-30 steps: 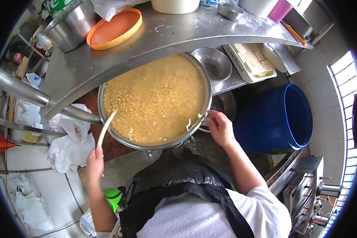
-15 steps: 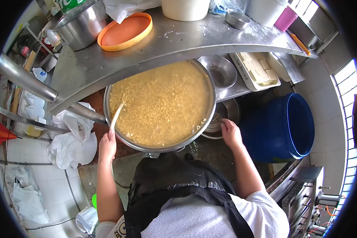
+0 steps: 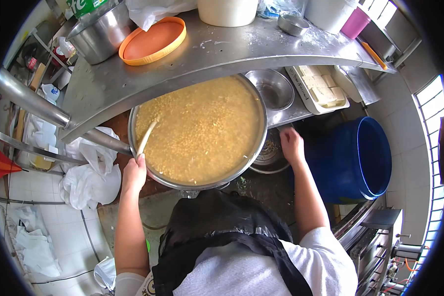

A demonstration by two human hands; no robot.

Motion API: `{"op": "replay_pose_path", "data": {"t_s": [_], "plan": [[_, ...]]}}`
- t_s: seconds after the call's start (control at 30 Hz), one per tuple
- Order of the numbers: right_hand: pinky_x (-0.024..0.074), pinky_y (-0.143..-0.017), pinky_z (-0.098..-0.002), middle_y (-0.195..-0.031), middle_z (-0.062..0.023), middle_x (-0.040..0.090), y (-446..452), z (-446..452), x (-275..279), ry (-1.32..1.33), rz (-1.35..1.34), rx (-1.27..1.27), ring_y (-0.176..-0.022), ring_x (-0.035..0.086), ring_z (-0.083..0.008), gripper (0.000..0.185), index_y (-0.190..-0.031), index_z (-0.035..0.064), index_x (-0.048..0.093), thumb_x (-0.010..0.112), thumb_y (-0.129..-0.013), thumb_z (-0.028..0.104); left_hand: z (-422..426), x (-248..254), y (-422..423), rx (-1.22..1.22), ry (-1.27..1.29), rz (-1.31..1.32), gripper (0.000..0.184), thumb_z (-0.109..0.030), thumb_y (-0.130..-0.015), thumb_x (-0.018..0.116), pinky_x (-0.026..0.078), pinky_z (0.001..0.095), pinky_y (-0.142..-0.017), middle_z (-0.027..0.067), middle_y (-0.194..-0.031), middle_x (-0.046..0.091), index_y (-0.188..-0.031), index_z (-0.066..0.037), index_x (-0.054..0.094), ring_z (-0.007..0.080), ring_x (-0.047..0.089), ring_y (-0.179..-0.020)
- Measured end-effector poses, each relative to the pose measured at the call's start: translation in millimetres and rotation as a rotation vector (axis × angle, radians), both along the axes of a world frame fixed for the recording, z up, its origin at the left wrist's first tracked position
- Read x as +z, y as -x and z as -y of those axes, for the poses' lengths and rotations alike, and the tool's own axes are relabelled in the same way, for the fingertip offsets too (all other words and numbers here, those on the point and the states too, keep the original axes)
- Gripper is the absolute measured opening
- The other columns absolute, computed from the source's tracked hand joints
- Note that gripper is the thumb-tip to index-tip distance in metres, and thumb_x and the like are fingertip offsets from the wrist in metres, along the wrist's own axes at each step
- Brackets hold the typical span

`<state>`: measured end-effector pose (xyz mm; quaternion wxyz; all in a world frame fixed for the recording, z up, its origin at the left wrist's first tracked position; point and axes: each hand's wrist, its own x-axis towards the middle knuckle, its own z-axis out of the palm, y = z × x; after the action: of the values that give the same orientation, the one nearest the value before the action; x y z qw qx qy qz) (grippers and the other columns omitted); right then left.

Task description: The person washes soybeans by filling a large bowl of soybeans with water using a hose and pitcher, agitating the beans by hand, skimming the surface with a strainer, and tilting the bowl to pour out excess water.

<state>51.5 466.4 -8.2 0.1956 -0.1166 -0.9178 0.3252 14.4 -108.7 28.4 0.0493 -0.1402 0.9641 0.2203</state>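
Note:
A large round metal pot [image 3: 192,186] holds yellowish grains in cloudy liquid. At its left rim my left hand [image 3: 135,172] is closed around the pale handle [image 3: 147,135] of a utensil whose far end is under the liquid. My right hand [image 3: 292,144] is right of the pot, over the edge of a metal bowl [image 3: 269,166] with some grains in it. Its fingers are curled together, and what they hold, if anything, is hidden.
The steel table [image 3: 207,54] overhangs the pot's far side and bears an orange lid [image 3: 153,41]. A blue barrel [image 3: 330,158] stands at the right. Another metal bowl [image 3: 271,90] and a tray of white blocks [image 3: 318,91] are on a lower shelf.
My right hand has moved from the pot's right rim to the metal bowl beside it. The handle in my left hand has shifted right and tilts more. White bits near the pot's front rim no longer show.

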Motion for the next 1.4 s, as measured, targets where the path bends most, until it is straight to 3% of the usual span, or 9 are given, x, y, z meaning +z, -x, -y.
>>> {"op": "replay_pose_path", "data": {"t_s": [0.13,0.2,0.5,0.63,0.83,1.03,1.13,1.2,1.4], "plan": [[0.0576,-0.086,-0.0498,-0.109,-0.0211,0.07,70,37,62,-0.118,-0.109,0.081,-0.099,0.069,-0.0432,0.021,-0.113,0.0069,0.072,0.069,-0.095,0.018,-8,10,-3,0.008,0.013,0.0,0.06,-0.052,-0.11,0.046,0.052,0.0454,-0.042,0.0228,-0.079,0.069,-0.107,0.006,0.063,0.036,0.069,-0.058],[0.0574,-0.088,-0.0504,-0.113,-0.0217,0.069,93,49,73,-0.166,-0.111,0.114,-0.102,0.069,-0.0429,0.024,-0.116,0.0077,0.072,0.068,-0.095,0.019,-26,36,-8,0.092,-0.059,0.096,0.057,-0.047,-0.109,0.051,0.053,0.0564,-0.095,0.0364,-0.108,0.071,-0.109,0.008,0.066,0.0519,0.068,-0.109],[0.0566,-0.092,-0.0501,-0.112,-0.0217,0.069,135,72,63,-0.502,0.126,0.179,-0.105,0.069,-0.0433,0.027,-0.119,0.007,0.072,0.068,-0.096,0.021,-27,38,-14,0.05,-0.039,0.005,0.053,-0.046,-0.109,0.051,0.053,0.0577,-0.091,0.0347,-0.103,0.072,-0.109,0.006,0.065,0.0514,0.069,-0.104],[0.0575,-0.081,-0.0381,-0.101,-0.0163,0.077,107,120,107,0.419,0.108,0.397,-0.087,0.074,-0.0315,0.026,-0.116,0.0018,0.073,0.069,-0.097,0.02,-29,43,-15,0.052,-0.041,0.008,0.055,-0.048,-0.109,0.05,0.054,0.0577,-0.091,0.0341,-0.103,0.072,-0.109,0.005,0.065,0.0511,0.069,-0.104],[0.0588,-0.086,-0.0429,-0.111,-0.0221,0.074,90,131,110,0.039,-0.04,0.422,-0.098,0.074,-0.0374,0.029,-0.118,0.0007,0.073,0.073,-0.096,0.019,-29,43,-15,0.075,-0.073,0.013,0.058,-0.049,-0.109,0.05,0.051,0.0581,-0.094,0.0361,-0.105,0.071,-0.108,0.007,0.065,0.0528,0.067,-0.107],[0.0421,-0.117,-0.0556,-0.158,-0.029,0.047,113,126,68,-0.309,0.392,0.404,-0.139,0.051,-0.0505,0.081,-0.159,0.0089,0.045,0.07,-0.094,0.05,-25,41,-12,0.061,-0.065,0.038,0.057,-0.048,-0.109,0.049,0.053,0.0575,-0.094,0.0352,-0.107,0.071,-0.112,0.007,0.065,0.052,0.068,-0.107],[0.0416,-0.118,-0.054,-0.16,-0.0298,0.045,134,135,54,-0.458,0.512,0.348,-0.141,0.05,-0.0498,0.088,-0.163,0.0098,0.038,0.068,-0.094,0.055,-20,37,-7,0.045,-0.066,0.098,0.058,-0.05,-0.109,0.049,0.059,0.0508,-0.061,0.0283,-0.099,0.074,-0.113,0.006,0.062,0.0421,0.074,-0.08],[0.0402,-0.12,-0.0532,-0.163,-0.0313,0.04,147,141,54,-0.392,0.587,0.373,-0.145,0.047,-0.0494,0.095,-0.166,0.0093,0.031,0.064,-0.095,0.062,-30,52,-9,0.1,-0.122,0.154,0.058,-0.048,-0.109,0.05,0.053,0.0573,-0.095,0.036,-0.109,0.071,-0.114,0.008,0.065,0.0519,0.067,-0.11],[0.0339,-0.125,-0.0491,-0.162,-0.0323,0.04,176,143,37,-0.192,0.621,0.439,-0.151,0.042,-0.0442,0.109,-0.166,0.0041,0.029,0.062,-0.091,0.076,-29,51,-9,0.101,-0.11,0.156,0.057,-0.047,-0.109,0.05,0.053,0.0574,-0.096,0.036,-0.111,0.071,-0.115,0.008,0.065,0.0521,0.067,-0.11]]}}
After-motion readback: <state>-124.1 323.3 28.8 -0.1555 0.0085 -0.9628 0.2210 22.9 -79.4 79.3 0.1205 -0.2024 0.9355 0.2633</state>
